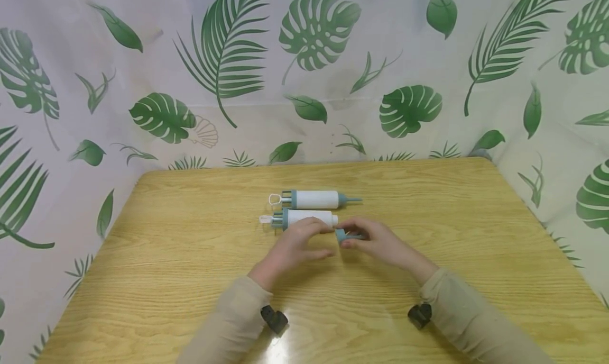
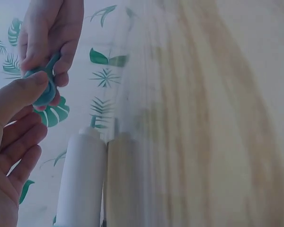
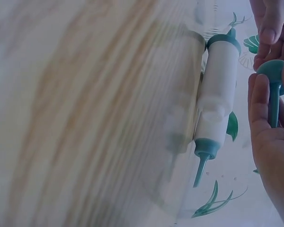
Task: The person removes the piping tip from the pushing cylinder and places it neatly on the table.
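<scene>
My right hand point(image 1: 380, 242) pinches a teal nozzle cap point(image 1: 340, 235) by its thin spout, the wide end facing left. Opposite it, my left hand point(image 1: 296, 246) has thumb and fingers apart, fingertips close to the cap; in the left wrist view its thumb overlaps the cap point(image 2: 46, 92). Just behind the hands lies a white syringe-like tube point(image 1: 304, 215) with a teal collar, a pull handle on the left and a bare white neck on the right. Left fingers partly cover it. Alongside, farther back, a matching tube point(image 1: 317, 199) has a teal nozzle fitted.
The wooden table point(image 1: 166, 279) has rounded far corners. A white cloth point(image 1: 342, 126) with green leaf prints hangs behind it and along its sides. Dark wrist cameras point(image 1: 275, 319) sit on both beige sleeves point(image 1: 238, 311).
</scene>
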### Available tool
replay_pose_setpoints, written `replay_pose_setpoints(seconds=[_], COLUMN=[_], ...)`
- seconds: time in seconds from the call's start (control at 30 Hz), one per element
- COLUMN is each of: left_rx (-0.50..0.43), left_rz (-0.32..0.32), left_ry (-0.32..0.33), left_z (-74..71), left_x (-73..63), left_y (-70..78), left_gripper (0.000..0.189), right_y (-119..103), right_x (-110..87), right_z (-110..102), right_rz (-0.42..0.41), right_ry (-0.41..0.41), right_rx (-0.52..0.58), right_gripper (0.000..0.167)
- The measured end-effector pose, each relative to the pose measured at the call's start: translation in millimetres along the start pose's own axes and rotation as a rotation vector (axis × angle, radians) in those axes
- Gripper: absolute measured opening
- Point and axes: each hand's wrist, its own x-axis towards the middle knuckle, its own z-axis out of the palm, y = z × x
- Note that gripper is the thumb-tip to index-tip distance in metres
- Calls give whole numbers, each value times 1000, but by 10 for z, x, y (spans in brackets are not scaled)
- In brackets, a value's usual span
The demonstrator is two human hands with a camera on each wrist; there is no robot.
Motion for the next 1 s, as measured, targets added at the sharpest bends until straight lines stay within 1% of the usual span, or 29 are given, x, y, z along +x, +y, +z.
replay_pose_setpoints(seconds=[0.1,0.2,0.33,0.57,0.67,0.73,0.83,0.93,1.0], left_rx=[24,31,12,-7,-31,-46,-71,-93,-107], left_rz=[-25,-42,-45,-55,-49,-51,-75,-98,-102], left_ry=[3,28,55,39,48,64,91,93,83], left_z=[24,40,65,88,69,46,9,-18,-38], left_x=[18,31,38,24,23,24,16,1,-6], left_y=[27,40,51,66,73,71,50,21,13], left_gripper=[37,37,38,36,34,33,33,35,35], right_y=[-26,-53,-63,-63,-57,-48,-25,1,7], right_x=[1,-3,-1,-8,-20,-34,-60,-80,-85], right_z=[8,9,7,-3,-23,-47,-88,-121,-135], right_rz=[3,2,-3,-7,-23,-31,-23,-8,-4], right_ry=[-4,-7,-18,-42,-49,-44,-28,-29,-36], right_rx=[11,24,38,32,15,-6,-28,-19,-6], right_gripper=[42,42,43,42,41,39,30,21,17])
